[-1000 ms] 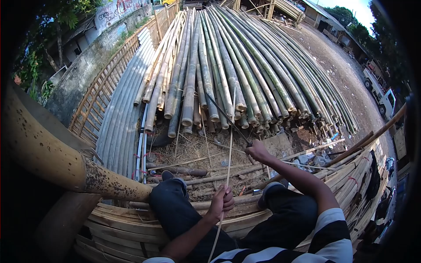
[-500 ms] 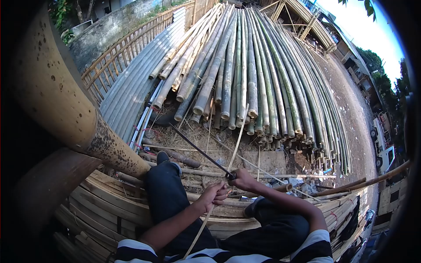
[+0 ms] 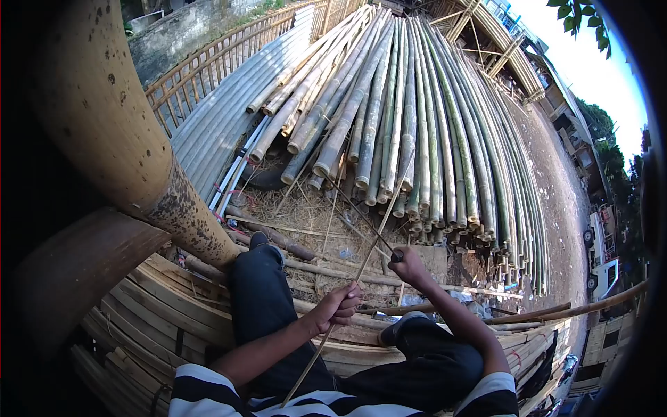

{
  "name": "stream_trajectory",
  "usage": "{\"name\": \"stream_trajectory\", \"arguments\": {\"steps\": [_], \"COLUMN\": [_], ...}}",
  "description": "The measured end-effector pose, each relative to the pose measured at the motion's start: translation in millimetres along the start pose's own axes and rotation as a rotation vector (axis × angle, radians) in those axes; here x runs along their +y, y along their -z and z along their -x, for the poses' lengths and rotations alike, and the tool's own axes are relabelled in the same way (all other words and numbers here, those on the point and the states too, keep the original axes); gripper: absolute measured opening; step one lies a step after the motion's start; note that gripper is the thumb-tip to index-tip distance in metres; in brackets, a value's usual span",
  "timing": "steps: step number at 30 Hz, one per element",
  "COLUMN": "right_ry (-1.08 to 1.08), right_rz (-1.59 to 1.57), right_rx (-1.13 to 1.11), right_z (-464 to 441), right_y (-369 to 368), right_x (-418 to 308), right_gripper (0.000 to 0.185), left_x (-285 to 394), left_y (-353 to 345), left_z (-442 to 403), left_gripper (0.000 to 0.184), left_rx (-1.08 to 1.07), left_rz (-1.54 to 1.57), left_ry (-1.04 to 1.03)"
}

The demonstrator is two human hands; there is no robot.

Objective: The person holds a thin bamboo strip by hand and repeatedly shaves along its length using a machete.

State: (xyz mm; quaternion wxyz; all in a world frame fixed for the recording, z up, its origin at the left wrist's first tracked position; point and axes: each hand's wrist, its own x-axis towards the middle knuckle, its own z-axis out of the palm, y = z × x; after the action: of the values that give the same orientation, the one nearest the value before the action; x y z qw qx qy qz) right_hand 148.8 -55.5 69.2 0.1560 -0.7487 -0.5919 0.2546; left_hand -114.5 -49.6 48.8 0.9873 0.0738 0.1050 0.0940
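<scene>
A long thin bamboo strip (image 3: 372, 251) runs from my lap up toward the pole ends, and my left hand (image 3: 336, 307) is closed around it above my thigh. Farther forward and to the right, my right hand (image 3: 410, 267) grips the dark handle of a long-bladed knife (image 3: 360, 214). The blade points up and left and crosses the strip; whether they touch I cannot tell.
A large stack of bamboo poles (image 3: 403, 139) lies ahead. A thick spotted bamboo post (image 3: 142, 149) stands close on the left. Split bamboo slats (image 3: 180, 309) lie beneath my legs. Corrugated sheets (image 3: 233, 97) and a slatted fence (image 3: 201, 69) are at the left.
Over the last half second, my right hand has moved forward and right with the knife, away from my left hand. The left hand stays closed on the strip. The view has shifted slightly.
</scene>
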Motion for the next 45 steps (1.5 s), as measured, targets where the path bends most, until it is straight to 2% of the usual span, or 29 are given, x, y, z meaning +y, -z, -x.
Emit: {"name": "stream_trajectory", "arguments": {"steps": [2,4,7,8,10,14,16,17,18,20,22,24,26,30,34,36,38,40,42,44,45], "right_ry": [-0.175,-0.375,-0.402,-0.423,-0.327,-0.067,0.068,0.082,0.170,0.214,0.217,0.130,0.118,0.052,-0.023,0.020,0.053,0.169,0.048,-0.238,-0.239], "right_rz": [-0.113,-0.534,-0.593,-0.548,-0.368,-0.199,-0.037,-0.019,0.024,0.115,0.192,0.162,0.150,0.314,0.129,0.015,0.051,0.277,0.245,0.151,0.004], "right_rx": [0.108,0.117,0.137,0.103,0.044,-0.107,-0.184,-0.237,-0.243,-0.249,-0.138,-0.039,0.016,-0.056,-0.080,-0.146,-0.130,-0.067,-0.009,0.114,0.187], "right_z": [-0.5,5.7,19.1,21.3,27.9,28.0,26.7,26.3,25.4,21.7,17.7,13.3,23.3,26.0,39.7,38.3,35.3,28.1,14.4,8.8,8.1], "right_y": [12.9,12.2,6.9,5.1,10.2,-4.7,-7.1,-10.4,-15.3,-24.7,-24.6,-19.9,-20.5,-16.5,-20.0,-23.5,-21.8,-17.1,-13.9,5.2,12.9], "right_x": [19.1,35.2,40.2,43.7,23.0,-3.4,-31.2,-41.9,-44.3,-37.1,-22.6,2.9,14.0,14.6,-6.6,-18.1,-26.6,-19.4,21.9,47.0,67.4], "right_gripper": [0.020,0.019,0.021,0.022,0.021,0.025,0.025,0.025,0.024,0.023,0.022,0.020,0.020,0.021,0.024,0.024,0.023,0.021,0.021,0.023,0.026], "left_x": [1.3,-1.4,-7.1,-6.4,-2.2,7.0,3.8,1.4,-1.2,-9.1,-18.2,-13.8,-11.4,-16.7,-9.1,-5.7,-7.6,-11.7,-17.0,-14.7,-16.5], "left_y": [-0.1,0.8,-2.1,-2.3,-3.8,-9.3,-2.7,0.1,1.0,2.6,2.0,-0.6,0.3,9.3,0.3,-0.3,-1.4,-2.5,-2.7,-3.9,-4.7], "left_z": [0.2,-4.6,-10.1,-8.7,-5.8,-2.1,-4.2,-5.3,-5.4,-5.6,-6.6,-6.7,-11.0,-14.2,-11.4,-12.3,-14.2,-14.6,-13.4,-11.2,-10.4], "left_gripper": [0.033,0.034,0.037,0.038,0.040,0.041,0.041,0.040,0.040,0.036,0.036,0.035,0.036,0.036,0.035,0.036,0.036,0.036,0.036,0.035,0.036], "left_rx": [-0.075,-0.113,-0.128,-0.125,-0.128,-0.038,0.083,0.103,0.110,0.179,0.205,0.146,0.175,0.153,0.158,0.141,0.154,0.178,0.204,0.163,0.158], "left_rz": [0.008,0.059,0.146,0.140,0.137,-0.001,-0.060,-0.062,-0.070,-0.049,-0.049,-0.035,-0.066,-0.019,0.008,-0.011,-0.035,-0.088,-0.083,-0.057,-0.037], "left_ry": [0.008,0.052,0.137,0.158,0.180,0.110,0.044,0.029,0.027,-0.043,-0.051,-0.076,-0.053,-0.018,-0.004,0.006,-0.009,-0.016,-0.021,-0.001,0.038]}}
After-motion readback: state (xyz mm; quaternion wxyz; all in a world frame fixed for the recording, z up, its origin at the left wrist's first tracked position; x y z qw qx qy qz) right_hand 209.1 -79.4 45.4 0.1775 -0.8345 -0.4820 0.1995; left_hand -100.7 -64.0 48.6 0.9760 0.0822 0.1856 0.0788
